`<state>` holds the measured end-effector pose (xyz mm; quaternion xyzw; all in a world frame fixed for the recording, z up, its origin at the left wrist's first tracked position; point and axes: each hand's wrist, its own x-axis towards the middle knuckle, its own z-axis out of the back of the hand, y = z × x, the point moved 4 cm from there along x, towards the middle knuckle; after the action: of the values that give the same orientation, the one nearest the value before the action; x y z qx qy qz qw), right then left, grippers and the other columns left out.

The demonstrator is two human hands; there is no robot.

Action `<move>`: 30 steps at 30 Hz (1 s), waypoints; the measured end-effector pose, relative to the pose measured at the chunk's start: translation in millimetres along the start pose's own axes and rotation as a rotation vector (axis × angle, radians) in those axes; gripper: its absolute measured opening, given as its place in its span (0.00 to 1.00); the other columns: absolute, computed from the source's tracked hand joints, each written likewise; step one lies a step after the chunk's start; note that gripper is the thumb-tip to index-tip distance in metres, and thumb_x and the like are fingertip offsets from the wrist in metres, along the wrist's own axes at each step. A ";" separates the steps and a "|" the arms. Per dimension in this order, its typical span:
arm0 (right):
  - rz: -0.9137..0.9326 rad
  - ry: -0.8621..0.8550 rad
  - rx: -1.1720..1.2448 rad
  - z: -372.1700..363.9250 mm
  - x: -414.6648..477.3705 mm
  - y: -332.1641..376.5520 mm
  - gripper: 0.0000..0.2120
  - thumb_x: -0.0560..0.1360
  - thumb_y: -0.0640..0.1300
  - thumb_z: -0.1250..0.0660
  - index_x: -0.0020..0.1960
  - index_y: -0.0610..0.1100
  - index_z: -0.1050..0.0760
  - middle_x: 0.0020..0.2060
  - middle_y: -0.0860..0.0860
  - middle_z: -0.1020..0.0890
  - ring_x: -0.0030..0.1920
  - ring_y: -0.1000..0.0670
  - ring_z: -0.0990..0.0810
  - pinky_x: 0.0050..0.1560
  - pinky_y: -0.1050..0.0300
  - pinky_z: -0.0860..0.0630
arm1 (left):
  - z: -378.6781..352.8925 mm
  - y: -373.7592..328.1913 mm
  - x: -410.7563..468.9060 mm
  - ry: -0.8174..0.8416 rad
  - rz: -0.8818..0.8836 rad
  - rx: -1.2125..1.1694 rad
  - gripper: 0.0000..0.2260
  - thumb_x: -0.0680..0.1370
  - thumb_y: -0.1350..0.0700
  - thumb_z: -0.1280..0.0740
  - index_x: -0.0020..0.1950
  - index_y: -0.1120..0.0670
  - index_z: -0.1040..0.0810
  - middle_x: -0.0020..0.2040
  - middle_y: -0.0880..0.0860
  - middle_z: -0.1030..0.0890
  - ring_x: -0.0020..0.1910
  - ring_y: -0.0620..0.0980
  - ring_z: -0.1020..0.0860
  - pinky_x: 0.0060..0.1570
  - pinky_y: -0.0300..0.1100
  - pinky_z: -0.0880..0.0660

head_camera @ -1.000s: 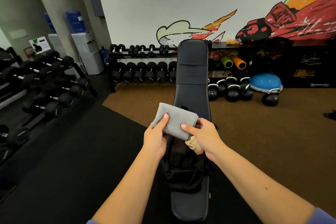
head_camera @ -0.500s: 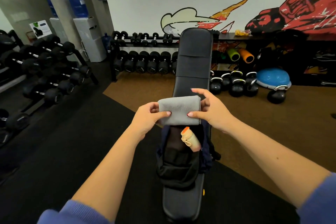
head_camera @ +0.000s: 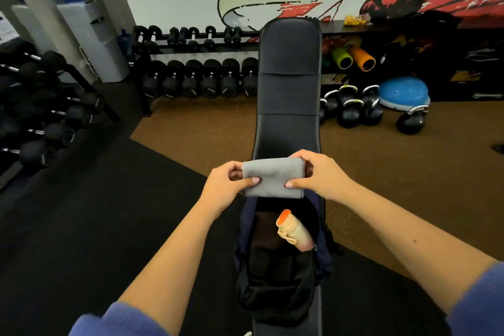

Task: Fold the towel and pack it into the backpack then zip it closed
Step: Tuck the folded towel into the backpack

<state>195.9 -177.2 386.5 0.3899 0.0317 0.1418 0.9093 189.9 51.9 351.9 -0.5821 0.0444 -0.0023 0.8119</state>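
A grey towel (head_camera: 272,177), folded into a small rectangle, is held level above the bench. My left hand (head_camera: 226,185) pinches its left end, thumb on top. My right hand (head_camera: 319,174) pinches its right end the same way. Just below the towel lies a dark blue and black backpack (head_camera: 275,281) on the bench, its main compartment unzipped and gaping. A beige bottle with an orange cap (head_camera: 293,230) sticks out of the backpack's right side.
The black padded bench (head_camera: 289,84) runs away from me, its backrest raised. Dumbbell racks (head_camera: 199,76) stand at the left and back. Kettlebells (head_camera: 351,112) and a blue balance dome (head_camera: 405,93) sit on the brown floor at the right.
The towel went from a tilted, looser fold to a tight level rectangle. Both hands shifted from its near edge to its two ends. The view tilted down.
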 end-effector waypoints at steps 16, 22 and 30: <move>-0.138 0.437 -0.289 -83.4 108.9 -115.3 0.26 0.67 0.67 0.31 0.60 0.56 0.25 0.51 0.57 0.19 0.48 0.53 0.22 0.49 0.52 0.23 | -64.2 118.6 107.2 0.147 0.123 0.019 0.10 0.73 0.54 0.24 0.52 0.52 0.18 0.47 0.49 0.14 0.49 0.45 0.16 0.51 0.45 0.19; -0.233 0.440 -0.143 -124.9 100.3 -164.2 0.15 0.71 0.56 0.29 0.48 0.45 0.24 0.44 0.51 0.18 0.45 0.47 0.21 0.45 0.48 0.29 | -102.5 164.1 102.4 0.069 0.258 -0.019 0.09 0.78 0.49 0.30 0.57 0.49 0.22 0.50 0.47 0.16 0.50 0.42 0.18 0.46 0.30 0.24; -0.301 0.219 -0.330 -137.4 94.9 -201.3 0.15 0.79 0.49 0.37 0.64 0.46 0.29 0.59 0.48 0.20 0.57 0.45 0.21 0.48 0.57 0.32 | -141.4 191.4 111.7 0.221 0.118 0.315 0.17 0.82 0.54 0.37 0.71 0.56 0.30 0.63 0.47 0.25 0.62 0.43 0.28 0.60 0.33 0.35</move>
<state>310.6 -186.2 151.7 0.2091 0.1643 0.0493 0.9627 281.4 -26.2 118.2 -0.4407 0.1662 -0.0253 0.8818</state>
